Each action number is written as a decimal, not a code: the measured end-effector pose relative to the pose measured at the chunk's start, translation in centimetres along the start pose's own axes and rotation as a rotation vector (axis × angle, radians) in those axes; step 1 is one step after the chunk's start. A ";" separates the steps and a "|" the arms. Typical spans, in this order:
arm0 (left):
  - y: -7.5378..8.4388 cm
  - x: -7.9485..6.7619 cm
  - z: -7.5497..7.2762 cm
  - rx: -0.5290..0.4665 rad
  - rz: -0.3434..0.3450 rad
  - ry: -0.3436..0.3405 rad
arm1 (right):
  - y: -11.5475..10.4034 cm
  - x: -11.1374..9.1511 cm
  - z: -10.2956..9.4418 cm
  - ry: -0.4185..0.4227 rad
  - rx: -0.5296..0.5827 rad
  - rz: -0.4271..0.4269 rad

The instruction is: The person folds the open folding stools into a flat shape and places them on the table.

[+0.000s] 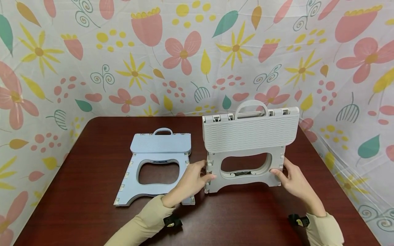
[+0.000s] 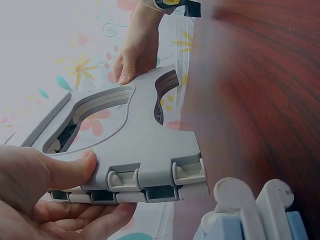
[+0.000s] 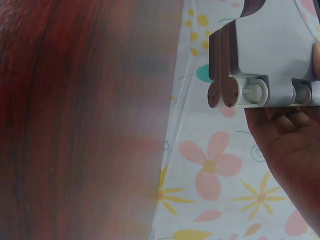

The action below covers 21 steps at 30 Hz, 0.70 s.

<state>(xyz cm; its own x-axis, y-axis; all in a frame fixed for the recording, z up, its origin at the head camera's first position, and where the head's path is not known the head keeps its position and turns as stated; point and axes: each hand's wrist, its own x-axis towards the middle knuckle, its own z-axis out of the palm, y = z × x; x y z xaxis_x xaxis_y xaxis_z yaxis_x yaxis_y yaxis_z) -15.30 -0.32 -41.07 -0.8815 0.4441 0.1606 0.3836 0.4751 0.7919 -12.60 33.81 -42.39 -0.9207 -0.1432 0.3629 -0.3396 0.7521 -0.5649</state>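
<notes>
A folded light-grey folding step stool [image 1: 250, 133] stands upright between my hands, its handle loop at the top and its feet seemingly raised off the table. My left hand [image 1: 192, 177] grips its left leg edge; in the left wrist view the thumb lies on the front panel and the fingers [image 2: 107, 220] are behind. The opposite leg edge is pinched by my right hand [image 1: 293, 179], thumb in front. The right wrist view shows that hand's fingers [image 3: 290, 120] partly hidden behind the grey leg. Left of it, a folded light-blue step stool [image 1: 160, 142] lies on the table.
The dark red-brown wooden table [image 1: 92, 171] has a rounded far left corner. Behind it and along both sides hangs a floral-patterned cloth [image 1: 184, 85]. The blue stool's feet [image 2: 232, 195] are close below my left hand.
</notes>
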 end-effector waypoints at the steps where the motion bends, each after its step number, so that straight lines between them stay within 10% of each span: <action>1: 0.0 0.0 0.0 0.002 0.000 0.000 | 0.0 0.0 0.0 0.005 0.003 -0.002; 21: 0.1 0.0 0.3 0.037 -0.014 0.017 | -0.1 0.0 0.4 0.039 0.019 -0.027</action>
<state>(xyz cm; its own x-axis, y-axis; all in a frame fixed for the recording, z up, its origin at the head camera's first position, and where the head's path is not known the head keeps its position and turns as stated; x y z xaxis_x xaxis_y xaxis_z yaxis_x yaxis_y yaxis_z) -15.14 -0.04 -41.21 -0.8913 0.4244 0.1594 0.3805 0.5092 0.7719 -12.65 33.45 -42.65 -0.9031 -0.1377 0.4067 -0.3680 0.7360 -0.5682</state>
